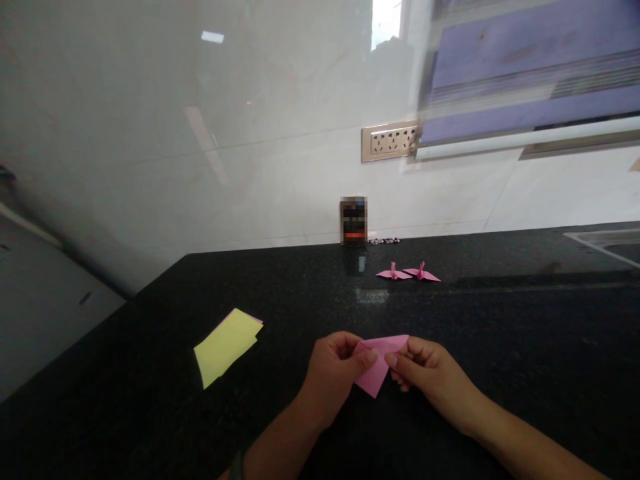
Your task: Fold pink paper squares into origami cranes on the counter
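left hand (336, 368) and right hand (426, 368) both pinching a folded pink paper (373, 385) between them, over a black countertop (295, 287), yellow sheets (227, 348) lying to the left, two pink paper cranes (393, 274) beyond, socket panel (387, 143) on the wall (280, 180)

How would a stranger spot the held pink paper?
Find the glossy black countertop below the pale wall. Low in view, the left hand and right hand hold the folded pink paper between them. Unlike the two winged pink paper birds beyond, it is flat.
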Tool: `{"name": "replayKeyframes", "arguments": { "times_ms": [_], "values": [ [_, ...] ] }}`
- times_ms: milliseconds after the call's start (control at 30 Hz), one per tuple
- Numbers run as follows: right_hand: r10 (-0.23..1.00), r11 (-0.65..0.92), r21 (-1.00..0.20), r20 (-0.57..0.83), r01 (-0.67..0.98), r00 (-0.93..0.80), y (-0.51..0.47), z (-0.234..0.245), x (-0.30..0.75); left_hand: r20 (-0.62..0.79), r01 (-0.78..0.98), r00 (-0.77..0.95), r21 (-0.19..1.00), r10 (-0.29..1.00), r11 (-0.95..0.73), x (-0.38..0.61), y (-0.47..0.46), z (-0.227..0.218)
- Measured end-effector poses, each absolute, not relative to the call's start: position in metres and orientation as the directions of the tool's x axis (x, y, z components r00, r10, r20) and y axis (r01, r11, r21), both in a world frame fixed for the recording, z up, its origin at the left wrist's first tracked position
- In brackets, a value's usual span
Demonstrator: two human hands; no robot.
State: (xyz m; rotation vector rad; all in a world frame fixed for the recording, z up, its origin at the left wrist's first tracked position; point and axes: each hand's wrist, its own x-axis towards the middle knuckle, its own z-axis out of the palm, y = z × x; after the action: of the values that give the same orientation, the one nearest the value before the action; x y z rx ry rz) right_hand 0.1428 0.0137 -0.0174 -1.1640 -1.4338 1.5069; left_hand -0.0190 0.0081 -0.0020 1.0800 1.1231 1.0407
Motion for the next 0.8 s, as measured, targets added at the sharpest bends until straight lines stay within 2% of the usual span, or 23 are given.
{"name": "replayKeyframes", "arguments": {
  "times_ms": [167, 433, 667, 800],
  "values": [
    [0.920, -0.007, -0.991, -0.057, 0.130, -0.387, 0.010, -0.021, 0.140, -0.151, 0.091, 0.111, 0.986, 0.982, 0.141, -0.020, 0.006, -0.002],
    [0.899, 0.028, -0.985, -0.050, 0.170, -0.436, 0.009, -0.011, 0.139, -0.113, 0.244, 0.152, 0.967, 0.982, 0.074, -0.022, 0.005, -0.003],
    [0.908, 0.045, -0.980, -0.042, 0.195, -0.418, 0.008, -0.004, 0.141, -0.133, 0.185, 0.141, 0.977, 0.981, 0.106, -0.021, 0.006, -0.001],
    [0.897, 0.032, -0.985, -0.047, 0.172, -0.440, 0.007, -0.006, 0.142, -0.125, 0.151, 0.220, 0.984, 0.967, 0.093, -0.022, 0.006, 0.000]
  ]
}}
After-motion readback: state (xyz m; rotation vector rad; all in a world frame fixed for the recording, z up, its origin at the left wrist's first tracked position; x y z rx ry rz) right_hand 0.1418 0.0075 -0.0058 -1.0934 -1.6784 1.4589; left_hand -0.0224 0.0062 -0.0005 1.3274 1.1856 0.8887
